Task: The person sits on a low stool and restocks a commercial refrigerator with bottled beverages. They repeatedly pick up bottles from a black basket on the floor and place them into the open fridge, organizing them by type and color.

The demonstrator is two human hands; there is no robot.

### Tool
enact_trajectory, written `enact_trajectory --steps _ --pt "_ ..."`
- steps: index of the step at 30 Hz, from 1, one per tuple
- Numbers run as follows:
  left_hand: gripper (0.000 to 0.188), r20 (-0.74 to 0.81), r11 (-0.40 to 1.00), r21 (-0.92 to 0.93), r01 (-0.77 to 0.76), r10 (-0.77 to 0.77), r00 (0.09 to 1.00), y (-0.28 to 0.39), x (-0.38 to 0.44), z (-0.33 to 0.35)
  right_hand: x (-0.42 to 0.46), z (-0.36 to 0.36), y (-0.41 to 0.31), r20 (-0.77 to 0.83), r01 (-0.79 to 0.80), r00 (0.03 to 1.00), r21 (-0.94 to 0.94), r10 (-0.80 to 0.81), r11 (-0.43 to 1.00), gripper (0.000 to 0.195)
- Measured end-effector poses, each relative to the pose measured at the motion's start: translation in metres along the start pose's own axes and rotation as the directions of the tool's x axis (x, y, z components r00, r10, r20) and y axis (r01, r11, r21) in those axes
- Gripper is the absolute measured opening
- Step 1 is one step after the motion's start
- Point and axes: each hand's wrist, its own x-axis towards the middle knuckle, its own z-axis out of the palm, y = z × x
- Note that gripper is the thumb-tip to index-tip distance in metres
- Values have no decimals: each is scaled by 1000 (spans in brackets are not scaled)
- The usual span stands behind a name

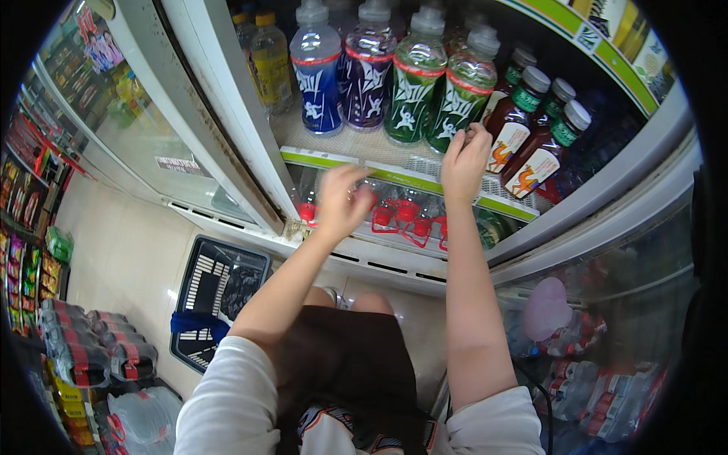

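Note:
My right hand (467, 162) is at the lower right side of a green plastic drink bottle (463, 91), its fingers bent; whether they grip the bottle cannot be seen. Blurred by motion, my left hand (344, 199) is in front of the shelf's green price strip (398, 175) with its fingers apart and nothing in it. Another green bottle (416, 77), a purple bottle (368, 74) and a blue bottle (317, 79) stand upright to the left along the front of the fridge shelf (318, 139). Several dark brown bottles (534, 162) with white caps stand close by on the right.
Below are large clear bottles with red caps and handles (406, 211). Sliding or hinged glass doors (153, 114) flank the fridge opening. A dark plastic basket (187, 284) sits on the floor at left, near wrapped bottle packs (96, 341). A pink balloon (547, 310) is at right.

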Motion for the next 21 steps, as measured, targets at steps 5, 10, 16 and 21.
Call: enact_trajectory --steps 5,10,16,21 --pt "59 13 680 541 494 -594 804 -74 -215 -127 3 -1 -4 8 -52 999 40 51 998 19" --pt "62 -6 108 782 613 -983 181 -92 -357 -170 1 5 1 -34 -24 999 33 25 999 20" --pt "43 263 245 867 434 -965 20 -79 -348 -167 -3 2 -1 -19 -59 998 -2 59 998 21" --pt "38 421 387 813 435 -907 18 -36 -353 -139 -6 -3 -1 13 31 999 -11 -31 999 19"
